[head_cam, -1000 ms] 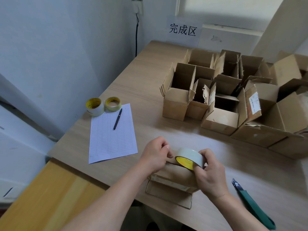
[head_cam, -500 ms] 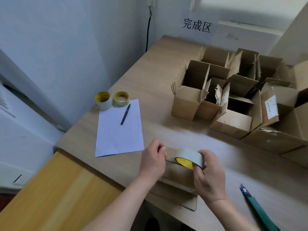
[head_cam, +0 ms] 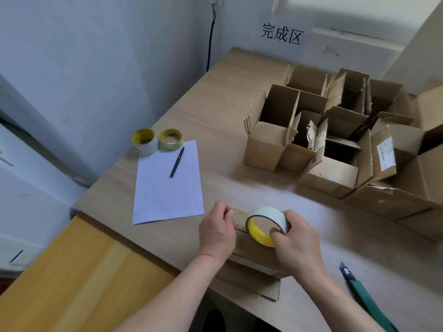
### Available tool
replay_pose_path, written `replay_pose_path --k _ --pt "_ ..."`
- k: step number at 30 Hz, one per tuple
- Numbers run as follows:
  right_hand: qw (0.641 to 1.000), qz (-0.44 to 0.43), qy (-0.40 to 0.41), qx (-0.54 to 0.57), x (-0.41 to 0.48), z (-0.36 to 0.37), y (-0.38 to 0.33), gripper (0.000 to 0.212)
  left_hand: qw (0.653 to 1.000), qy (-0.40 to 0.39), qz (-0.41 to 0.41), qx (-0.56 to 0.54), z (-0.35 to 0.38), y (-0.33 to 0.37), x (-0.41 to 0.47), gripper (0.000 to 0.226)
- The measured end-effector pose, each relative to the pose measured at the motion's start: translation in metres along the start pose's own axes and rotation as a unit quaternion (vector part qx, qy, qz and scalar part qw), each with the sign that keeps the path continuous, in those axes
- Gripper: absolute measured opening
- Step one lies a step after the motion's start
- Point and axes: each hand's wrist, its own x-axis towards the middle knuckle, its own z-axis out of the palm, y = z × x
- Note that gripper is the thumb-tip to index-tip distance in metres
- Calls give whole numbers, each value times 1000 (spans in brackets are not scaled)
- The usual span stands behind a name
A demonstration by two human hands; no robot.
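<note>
Tape roll: a white tape roll (head_cam: pixel 266 218) with a yellow core stands on edge on top of the small cardboard box (head_cam: pixel 242 246), its open side turned toward the left hand.
Right hand: the right hand (head_cam: pixel 298 245) is closed round the tape roll from the right. The thumb lies over the near rim by the yellow core and the fingers wrap the far side of the band.
Left hand: the left hand (head_cam: pixel 217 232) grips the left end of the cardboard box, fingers curled and thumb tip pressed on the top face. Whether a tape end lies under the thumb cannot be told.
Roll and grips: the roll sits fully inside the right hand's hold and just beside the left hand. A short strip of bare box top shows between them.
Cardboard box: it lies at the near edge of the wooden table (head_cam: pixel 215 111), under both hands, with a lower flap hanging past the edge.
Left of the hands: a lined paper sheet (head_cam: pixel 167 192) carries a black pen (head_cam: pixel 177 162), and two spare tape rolls (head_cam: pixel 144 142) stand at its far corner.
Far right: a cluster of open cardboard boxes (head_cam: pixel 271 142).
Near right: a green-handled utility knife (head_cam: pixel 364 298) lies well apart from the right hand.
</note>
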Motion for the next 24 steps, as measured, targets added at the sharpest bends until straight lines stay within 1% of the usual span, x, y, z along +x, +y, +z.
replay_pose_path --k 2,4,6,9,13,15,18,20,22,24 --pt "1000 -25 -5 -7 -8 2 3 22 998 -15 -33 -50 -4 -1 3 25" --pt "998 -59 3 -11 -16 5 11 29 994 -41 -59 -86 -12 -1 6 23" --pt "997 -76 7 -18 -23 10 15 39 993 -59 -63 -83 -21 -2 9 19" --pt "994 -95 32 -39 -27 21 13 44 993 -61 -79 -58 -29 -11 12 17" --pt "994 -94 40 -36 -24 31 5 38 990 -80 -110 -33 -30 -20 14 18" --pt "994 -103 38 -26 -24 33 5 36 990 -86 -114 -20 -28 -22 13 22" --pt "993 -111 36 -36 -22 37 7 35 988 -94 -119 -10 -25 -25 12 20" --pt "992 -114 44 -45 -21 40 9 34 988 -105 -110 9 -22 -26 14 18" --pt "990 -118 52 -52 -20 43 12 35 989 -108 -93 49 -19 -26 16 18" --pt "989 -124 58 -58 -19 46 13 37 987 -102 -88 85 -14 -24 14 12"
